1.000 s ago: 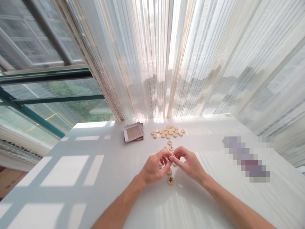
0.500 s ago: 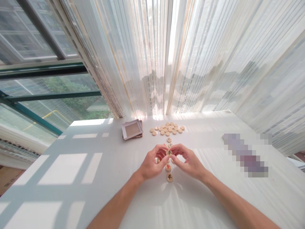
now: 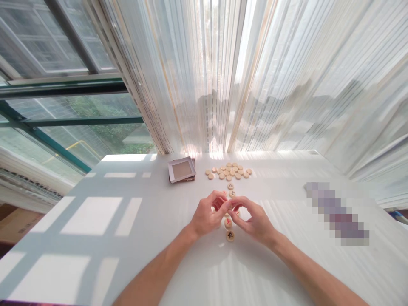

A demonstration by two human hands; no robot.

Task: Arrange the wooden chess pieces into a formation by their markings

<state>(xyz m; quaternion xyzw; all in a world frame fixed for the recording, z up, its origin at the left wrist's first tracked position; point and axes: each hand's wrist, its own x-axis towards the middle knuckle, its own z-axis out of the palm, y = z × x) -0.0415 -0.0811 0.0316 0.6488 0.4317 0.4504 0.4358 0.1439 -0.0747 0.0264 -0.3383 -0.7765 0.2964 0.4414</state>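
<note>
My left hand [image 3: 208, 216] and my right hand [image 3: 253, 219] meet fingertip to fingertip low over a white table [image 3: 134, 255], both pinched; what they hold between them is hidden. Round wooden chess discs lie in a line running away from me. The nearest disc [image 3: 230, 236] shows a black character and the one behind it [image 3: 228, 222] a red one, just below my fingers. Two more discs [image 3: 230, 186] lie beyond my hands. A cluster of several plain discs [image 3: 228, 171] sits farther back.
A small shallow cardboard box [image 3: 182, 169] lies at the back left of the discs. A blurred-out object [image 3: 338, 212] rests on the right of the table. Sheer striped curtains [image 3: 255, 76] hang behind the far edge, with a window [image 3: 63, 106] at left.
Half a second ago my fingers held up a disc with a black character facing me. Now both hands have dropped closer to the table and that disc no longer shows.
</note>
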